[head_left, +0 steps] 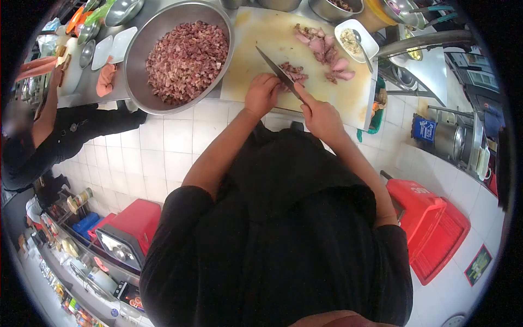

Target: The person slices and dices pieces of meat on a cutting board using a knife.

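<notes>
A long dark-bladed knife (278, 70) is in my right hand (319, 111), its tip pointing up and left over the cutting board (253, 41). My left hand (263, 92) lies at the board's near edge, left of the blade, with its fingers curled against the meat; its fingertips are partly hidden. Small chopped meat pieces (294, 73) lie beside the blade. Larger pinkish meat pieces (322, 48) rest at the board's upper right. Left of the board, a big steel bowl (133, 60) holds a heap of diced meat (188, 60).
A white dish (370, 42) with chopped food and a spoon sits at the board's right corner. Steel pots (336, 10) line the back. A co-worker in dark clothing (71, 128) is at the left. Red bins (422, 218) stand on the tiled floor at the right.
</notes>
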Demonstrator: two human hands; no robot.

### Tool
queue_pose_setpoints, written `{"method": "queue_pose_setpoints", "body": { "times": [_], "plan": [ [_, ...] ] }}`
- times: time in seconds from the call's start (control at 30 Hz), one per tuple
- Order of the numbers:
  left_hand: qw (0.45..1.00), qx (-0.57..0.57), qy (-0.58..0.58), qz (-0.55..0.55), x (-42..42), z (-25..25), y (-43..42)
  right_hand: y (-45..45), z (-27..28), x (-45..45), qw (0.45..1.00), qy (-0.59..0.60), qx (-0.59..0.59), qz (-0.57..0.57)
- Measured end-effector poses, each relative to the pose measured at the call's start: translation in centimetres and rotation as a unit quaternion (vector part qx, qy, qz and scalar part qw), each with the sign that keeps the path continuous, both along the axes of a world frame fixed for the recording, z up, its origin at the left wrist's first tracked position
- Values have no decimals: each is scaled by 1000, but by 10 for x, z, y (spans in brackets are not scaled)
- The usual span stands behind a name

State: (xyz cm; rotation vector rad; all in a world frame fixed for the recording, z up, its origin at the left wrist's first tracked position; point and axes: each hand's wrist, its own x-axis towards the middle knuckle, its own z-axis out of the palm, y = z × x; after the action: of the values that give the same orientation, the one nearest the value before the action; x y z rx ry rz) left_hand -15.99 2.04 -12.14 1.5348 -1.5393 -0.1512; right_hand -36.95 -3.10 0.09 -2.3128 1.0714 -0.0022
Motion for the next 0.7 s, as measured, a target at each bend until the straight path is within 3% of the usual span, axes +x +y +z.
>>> {"method": "queue_pose_setpoints", "body": {
  "times": [0.17,0.27,0.37,0.47,0.7],
  "plan": [
    [1000,-3,-3,-4,1,-8,-1,-7,9,10,999,40,-12,34],
    [997,66,-42,-2,2,-17,0,1,-47,5,1000,8,-28,6],
    [999,21,-42,-5,6,-20,-4,2,-73,5,995,-41,-95,9],
    [1000,3,-2,-5,5,-7,-1,-16,-37,17,999,-25,2,-20],
    [999,6,37,0,6,-5,3,-35,-8,35,999,-31,-10,23]
  ]
}}
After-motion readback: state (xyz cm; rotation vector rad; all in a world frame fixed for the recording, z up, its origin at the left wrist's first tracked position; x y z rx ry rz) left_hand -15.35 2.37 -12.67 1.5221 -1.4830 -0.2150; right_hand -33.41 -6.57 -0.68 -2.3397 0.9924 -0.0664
